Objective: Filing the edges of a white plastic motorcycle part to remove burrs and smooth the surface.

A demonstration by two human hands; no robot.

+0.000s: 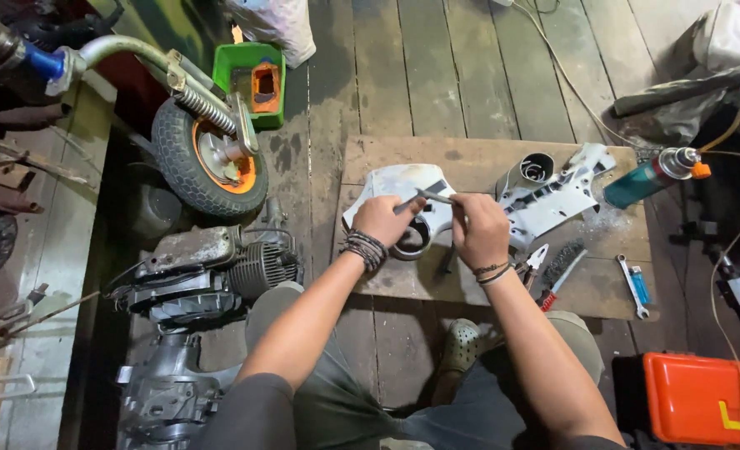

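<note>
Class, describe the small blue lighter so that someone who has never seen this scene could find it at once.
Start at the wooden board lying on the plank floor in front of the seated person. Go to its near right corner, right of the right hand. There the blue lighter lies beside a silver spanner; it is the only small blue, block-shaped thing among bare metal tools.

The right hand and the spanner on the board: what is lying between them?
In the head view, pliers and a wire brush lie on the wooden board between the right hand and the spanner.
</note>
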